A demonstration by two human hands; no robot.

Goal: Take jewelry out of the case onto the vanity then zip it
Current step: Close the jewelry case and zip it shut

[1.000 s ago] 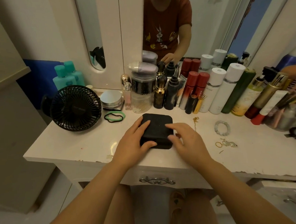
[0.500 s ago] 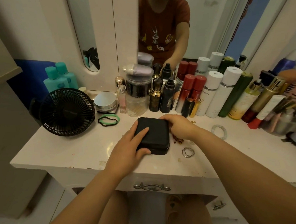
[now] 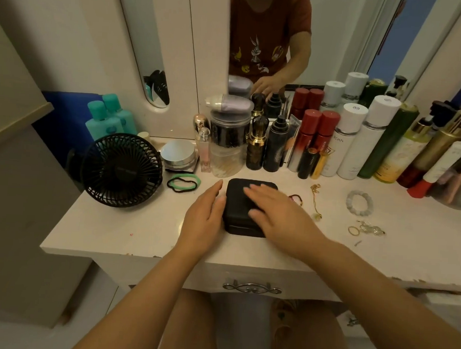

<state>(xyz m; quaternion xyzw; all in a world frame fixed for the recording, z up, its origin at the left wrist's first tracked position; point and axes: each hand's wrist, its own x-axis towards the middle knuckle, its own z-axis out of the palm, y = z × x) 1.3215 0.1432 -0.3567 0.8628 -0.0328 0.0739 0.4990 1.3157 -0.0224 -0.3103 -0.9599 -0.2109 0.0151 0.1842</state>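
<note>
Black lid, right hand: the right hand [image 3: 278, 214] lies flat on top of the case [image 3: 236, 198] with its fingers straight, pressing and not gripping.
Left hand: the left hand [image 3: 203, 218] is open along the case's left side, thumb touching the edge; the hands are apart, with the case between them.
Case: closed, sitting near the vanity's [image 3: 130, 222] front edge. I cannot tell how far the zip has run.
Slip risk: flat palms hold poorly, so a tug on the zip pull could slide or twist the case, likely towards the front edge.
Cord [image 3: 295, 198]: it lies just beside the right hand, so a sweep of the wrist could drag it or trap it in the zip.
Chain [image 3: 316, 199]: it is thin and loose, near the right forearm, and probably easy to snag and pull along.
Ring [image 3: 353, 230]: it could roll if it is brushed.
Beads [image 3: 359, 203]: well apart from the hands, so little risk.
Bottles [image 3: 351, 143]: they stand packed behind the case, and a shove backward could topple one.
</note>
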